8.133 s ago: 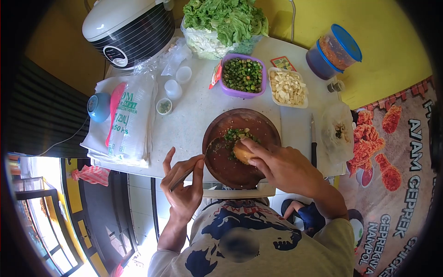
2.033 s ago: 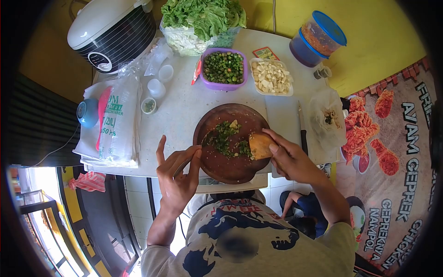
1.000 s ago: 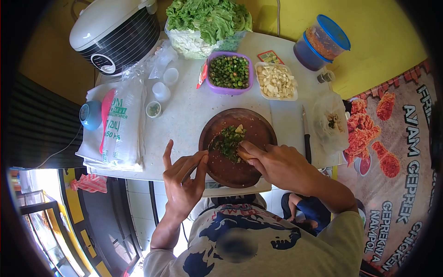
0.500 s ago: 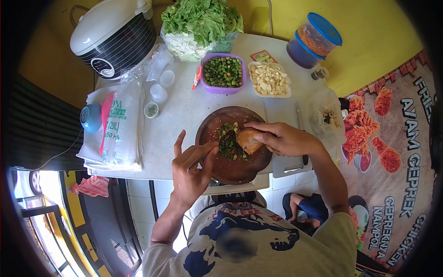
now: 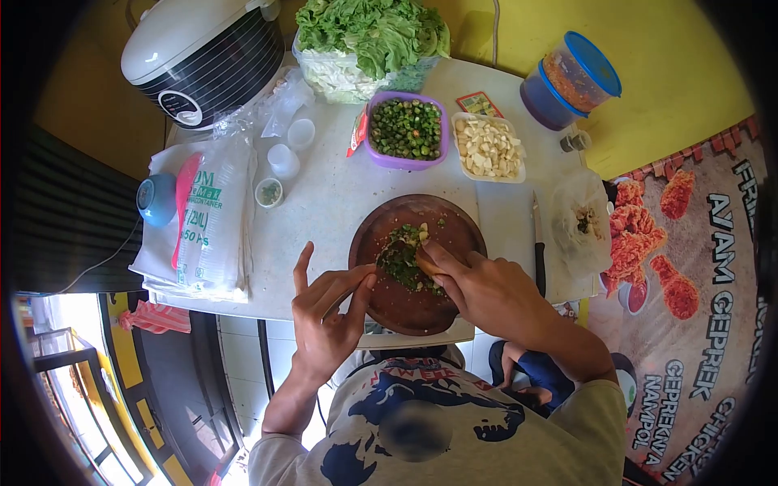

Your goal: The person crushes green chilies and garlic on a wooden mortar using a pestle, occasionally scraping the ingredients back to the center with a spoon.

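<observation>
A round brown mortar sits at the table's front edge, with crushed green chilies and pale bits in its middle. My right hand is closed round a wooden pestle, mostly hidden under the fingers, its end down in the crushed chilies. At the mortar's left rim, my left hand pinches a thin metal utensil, which looks like a spoon handle. Its far end is hard to make out among the dark green mash.
Behind the mortar stand a purple tub of cut green chilies and a white tray of chopped garlic. A knife lies right. Plastic-wrapped containers, a rice cooker and small cups are left. Another person is low beyond the table.
My right hand has turned over the pestle and moved lower, covering more of it. My left hand has shifted slightly left and down. The view has shifted a little.
</observation>
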A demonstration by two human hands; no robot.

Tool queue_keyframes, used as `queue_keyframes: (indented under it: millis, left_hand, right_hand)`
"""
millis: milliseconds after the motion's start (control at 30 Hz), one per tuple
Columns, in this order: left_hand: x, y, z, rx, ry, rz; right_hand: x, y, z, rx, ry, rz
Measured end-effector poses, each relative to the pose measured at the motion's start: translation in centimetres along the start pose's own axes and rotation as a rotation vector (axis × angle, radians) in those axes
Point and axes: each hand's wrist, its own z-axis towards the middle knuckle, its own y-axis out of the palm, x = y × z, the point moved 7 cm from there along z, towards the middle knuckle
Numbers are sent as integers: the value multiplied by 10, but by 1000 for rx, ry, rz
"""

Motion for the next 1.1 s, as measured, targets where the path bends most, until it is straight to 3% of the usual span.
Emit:
queue_keyframes:
  millis: [67,300,500,600,667,700,767,867,1100]
  left_hand:
    - [0,0,0,-12,-3,0]
    - [0,5,5,-57,3,3]
    - [-1,3,9,-26,6,-24]
    - [-4,-2,14,56,15,-32]
    - [-8,-2,19,98,6,20]
    - [-9,3,21,99,12,33]
    - [-7,11,26,78,10,13]
    - [0,21,28,35,30,-16]
    - [2,5,12,5,14,-47]
  right_hand:
    - [-3,-3,11,-98,22,-5]
    - [-3,-5,9,-54,-12,-11]
    - [13,-12,20,-166,9,151]
    - [50,-10,23,-191,-17,307]
    - [71,-1,22,-105,-20,716]
    - [71,-4,23,-106,-29,709]
    - [79,-1,18,-194,193,981]
    - [74,4,20,-286,341,1082]
    - [84,10,6,-206,295,1053]
